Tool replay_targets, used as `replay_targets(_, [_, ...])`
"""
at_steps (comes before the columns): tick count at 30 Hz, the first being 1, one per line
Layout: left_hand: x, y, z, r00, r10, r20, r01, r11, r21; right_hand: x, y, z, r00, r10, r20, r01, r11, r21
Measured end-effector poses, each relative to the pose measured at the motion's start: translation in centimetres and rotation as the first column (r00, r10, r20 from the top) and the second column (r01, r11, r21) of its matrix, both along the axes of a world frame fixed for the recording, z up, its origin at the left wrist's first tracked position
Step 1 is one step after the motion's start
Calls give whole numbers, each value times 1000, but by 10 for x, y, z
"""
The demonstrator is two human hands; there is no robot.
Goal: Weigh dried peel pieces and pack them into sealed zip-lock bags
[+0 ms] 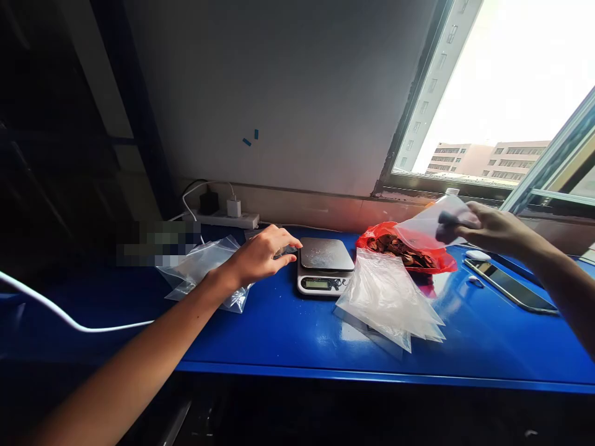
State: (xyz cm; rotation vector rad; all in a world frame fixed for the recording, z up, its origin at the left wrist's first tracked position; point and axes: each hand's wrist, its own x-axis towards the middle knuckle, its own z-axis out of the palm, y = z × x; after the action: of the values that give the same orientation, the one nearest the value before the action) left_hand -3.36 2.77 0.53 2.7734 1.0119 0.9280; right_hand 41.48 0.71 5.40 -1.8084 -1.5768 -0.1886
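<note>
Scale point(325, 260) sits back from the tabletop edge point(297, 372), left fingers point(284, 239) apart beside it, right fingers point(468, 234) clamped on translucent plastic point(418, 228).

Strong white daylight comes through the dark-framed glass window point(499, 93), beside a plain grey wall point(288, 80); below stands a glossy blue table point(274, 337).

The left forearm point(153, 356) is bare, long and slender, narrowing smoothly to a slim wrist. The left grip point(264, 251) is a bare hand with slender fingers. The right forearm point(564, 282) and right grip point(490, 226) are bare too, partly shaded.
</note>
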Motion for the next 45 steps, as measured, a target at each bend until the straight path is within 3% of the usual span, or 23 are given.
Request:
replay_targets(3, [-3,2,-1,1000,27,-10,-27,999,-20,-14,26,18,994,3,111,17,983,-184])
replay_targets(7, [-5,4,-2,999,27,-34,-28,999,-33,-17,47,37,969,-78,235,124,974,-189])
replay_targets(14, [-6,3,-2,997,33,-67,-36,998,-45,-10,40,52,927,-166,337,194,980,-50])
replay_targets(17, [-5,2,-2,997,24,-71,-28,998,-50,-22,27,54,909,-224,352,202,974,98])
replay_targets(19, [-3,0,-1,999,9,-52,-13,997,-77,-41,18,51,960,-189,207,145,967,209])
replay_targets(21, [1,-3,-2,1000,9,16,-7,990,-141,-70,11,41,994,32,-102,-4,964,266])
replay_targets(22, [4,-4,-2,998,18,66,-5,982,-189,-86,10,34,948,176,-265,-96,952,290])
replay_targets(24, [8,-6,-3,982,51,181,5,955,-296,-120,10,16,767,416,-488,-274,901,338])
replay_targets(27, [11,-5,-5,932,93,350,74,897,-436,-164,15,-13,553,587,-592,-438,809,392])
replay_targets(30, [10,-1,-4,887,111,448,159,837,-523,-190,15,-35,453,602,-658,-487,785,382])
replay_targets(33, [8,-1,-2,880,120,459,177,813,-554,-200,9,-47,409,591,-695,-489,785,380])
replay_targets(39, [11,-4,-1,877,142,458,168,803,-572,-198,2,-55,374,565,-735,-431,808,401])
replay_targets(45, [12,-8,2,877,165,451,126,827,-548,-198,0,-57,350,583,-733,-449,791,414])
